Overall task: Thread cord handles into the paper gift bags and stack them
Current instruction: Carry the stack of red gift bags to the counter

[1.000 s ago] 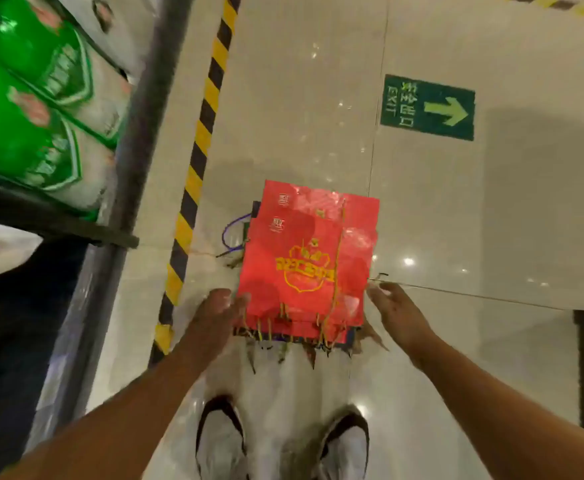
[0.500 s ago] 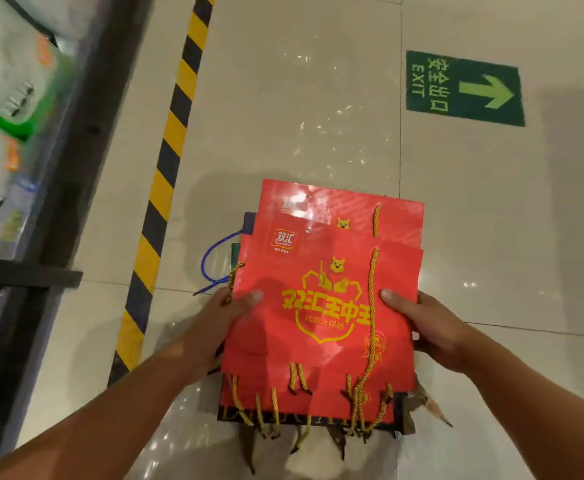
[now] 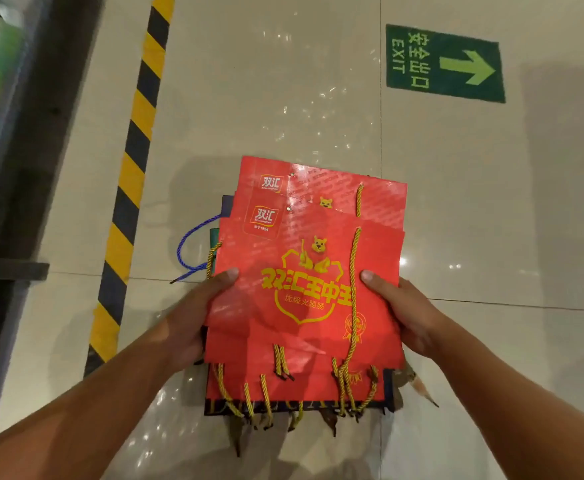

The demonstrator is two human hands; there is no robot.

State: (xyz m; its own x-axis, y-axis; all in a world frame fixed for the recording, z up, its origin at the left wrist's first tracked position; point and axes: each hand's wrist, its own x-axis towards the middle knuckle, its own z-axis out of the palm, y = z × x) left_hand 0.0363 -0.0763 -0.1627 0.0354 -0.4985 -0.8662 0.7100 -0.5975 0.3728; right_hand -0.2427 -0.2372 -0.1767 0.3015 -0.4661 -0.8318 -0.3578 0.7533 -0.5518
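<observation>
Your left hand (image 3: 193, 317) and right hand (image 3: 404, 313) pinch the side edges of the red bag stack (image 3: 304, 292), held mid-view. Striped tape (image 3: 127, 188) runs at 10 o'clock; bare floor (image 3: 491, 202) lies toward 2 o'clock.

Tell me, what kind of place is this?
Probably a warehouse or shop stockroom. The tiled floor carries a black-and-yellow hazard stripe and a green exit sign, and a dark rack of packaged goods stands at the left.
</observation>
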